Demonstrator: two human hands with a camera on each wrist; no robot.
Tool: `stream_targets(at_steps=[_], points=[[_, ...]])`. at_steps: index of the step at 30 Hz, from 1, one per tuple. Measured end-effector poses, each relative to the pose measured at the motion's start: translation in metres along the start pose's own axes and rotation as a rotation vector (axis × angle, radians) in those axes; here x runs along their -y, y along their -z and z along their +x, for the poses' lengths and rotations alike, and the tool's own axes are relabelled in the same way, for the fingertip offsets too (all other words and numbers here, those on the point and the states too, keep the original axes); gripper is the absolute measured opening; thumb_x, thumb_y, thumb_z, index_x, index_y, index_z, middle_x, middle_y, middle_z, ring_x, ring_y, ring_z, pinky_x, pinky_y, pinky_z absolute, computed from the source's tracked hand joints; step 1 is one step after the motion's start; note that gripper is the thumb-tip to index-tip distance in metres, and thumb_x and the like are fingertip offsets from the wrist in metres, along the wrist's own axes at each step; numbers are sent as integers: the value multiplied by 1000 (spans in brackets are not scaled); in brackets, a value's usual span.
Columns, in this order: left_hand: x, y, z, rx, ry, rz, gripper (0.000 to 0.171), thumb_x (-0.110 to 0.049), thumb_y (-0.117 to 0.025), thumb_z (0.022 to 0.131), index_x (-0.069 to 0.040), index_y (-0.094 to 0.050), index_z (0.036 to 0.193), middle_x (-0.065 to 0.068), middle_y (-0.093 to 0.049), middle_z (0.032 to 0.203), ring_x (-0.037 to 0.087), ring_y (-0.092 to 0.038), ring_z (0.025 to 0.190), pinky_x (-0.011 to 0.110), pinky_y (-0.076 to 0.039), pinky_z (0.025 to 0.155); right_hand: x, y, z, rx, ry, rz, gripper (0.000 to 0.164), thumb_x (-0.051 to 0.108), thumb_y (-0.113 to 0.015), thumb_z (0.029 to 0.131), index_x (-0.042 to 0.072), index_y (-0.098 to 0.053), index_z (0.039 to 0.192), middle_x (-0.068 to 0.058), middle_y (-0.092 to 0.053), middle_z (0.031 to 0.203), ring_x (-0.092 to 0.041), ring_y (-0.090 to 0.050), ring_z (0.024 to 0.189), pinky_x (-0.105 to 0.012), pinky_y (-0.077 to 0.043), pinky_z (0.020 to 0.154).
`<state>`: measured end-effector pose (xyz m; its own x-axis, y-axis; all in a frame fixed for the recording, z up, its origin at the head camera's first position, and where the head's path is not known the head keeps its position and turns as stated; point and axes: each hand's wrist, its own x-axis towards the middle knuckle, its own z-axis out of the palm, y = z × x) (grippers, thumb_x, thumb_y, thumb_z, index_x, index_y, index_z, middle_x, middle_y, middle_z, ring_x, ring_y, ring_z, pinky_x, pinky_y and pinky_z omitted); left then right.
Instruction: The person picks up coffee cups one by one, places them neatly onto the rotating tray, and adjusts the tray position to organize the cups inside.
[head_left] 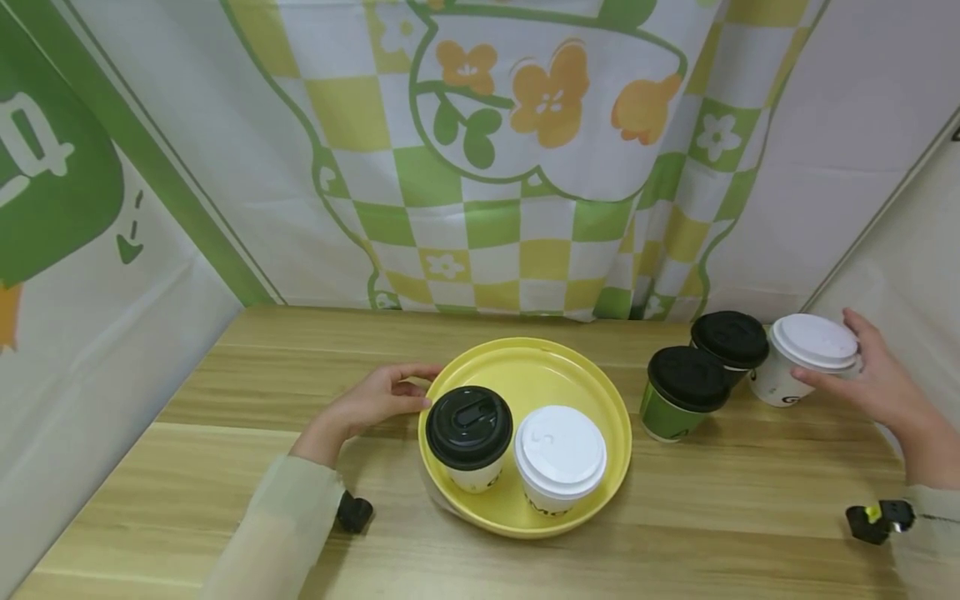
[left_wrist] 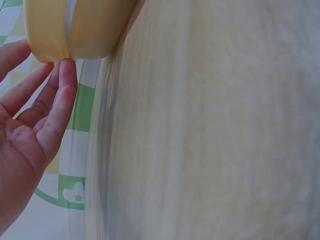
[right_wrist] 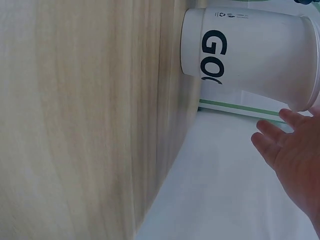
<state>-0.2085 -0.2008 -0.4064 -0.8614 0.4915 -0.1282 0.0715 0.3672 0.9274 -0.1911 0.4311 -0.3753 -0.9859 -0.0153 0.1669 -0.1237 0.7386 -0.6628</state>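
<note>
A round yellow tray (head_left: 551,367) lies on the wooden table. On it stand a white cup with a black lid (head_left: 468,429) and a white-lidded cup (head_left: 561,454). My left hand (head_left: 386,396) is at the tray's left side, its fingertips (left_wrist: 67,70) touching the edge. Over to the right, another white-lidded paper cup (head_left: 813,350) stands upright on the table. Around that cup's lid my right hand (head_left: 885,375) is spread, thumb in front and a finger behind. From the right wrist, the fingers (right_wrist: 270,145) appear loosely extended beside the cup (right_wrist: 250,55); firm contact is unclear.
A green cup with a black lid (head_left: 684,396) stands between the tray and the right-hand cup. Just behind it is another black-lidded cup (head_left: 731,337). A patterned curtain (head_left: 517,208) hangs along the table's back edge, with pale fabric walls at both sides.
</note>
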Motion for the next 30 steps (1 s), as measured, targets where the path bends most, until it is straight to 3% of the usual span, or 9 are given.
stream_targets(at_steps=[10,23,25,29,30], points=[[-1,0,1,2,-5,-6,54,-9,-66,95,-5,-49,145,21,-51,143,29,-62,117,30,-54,92,1,-4,2,-11,-35,47,105,26,-68,92,5,10,158,-33,6,162,-59,-1,144,-72,-2,114],[2,-1,0,-4,-3,0,53,-9,-66,95,-4,-49,145,20,-52,142,29,-62,118,29,-54,92,-3,-10,4,-32,-80,70,102,24,-71,92,-2,3,157,-40,-5,157,-61,-14,137,-71,-9,114],[1,-1,0,-4,-8,2,53,-8,-65,95,-4,-49,145,21,-52,142,29,-62,117,28,-54,91,-3,-10,5,-39,-82,65,100,25,-71,92,-2,1,157,-39,-7,157,-59,-17,136,-64,-11,118],[0,0,-1,-1,-7,4,53,-11,-66,95,-5,-50,145,20,-52,142,28,-62,117,30,-54,92,-6,-12,5,-54,-75,48,97,25,-71,92,-2,-4,157,-38,-14,154,-51,-22,134,-41,-17,121],[0,0,-1,0,-9,7,53,-12,-67,95,-5,-50,145,20,-52,142,29,-62,117,30,-54,92,-6,-12,4,-56,-77,47,96,25,-71,92,-2,-5,157,-38,-15,154,-51,-22,133,-40,-17,121]])
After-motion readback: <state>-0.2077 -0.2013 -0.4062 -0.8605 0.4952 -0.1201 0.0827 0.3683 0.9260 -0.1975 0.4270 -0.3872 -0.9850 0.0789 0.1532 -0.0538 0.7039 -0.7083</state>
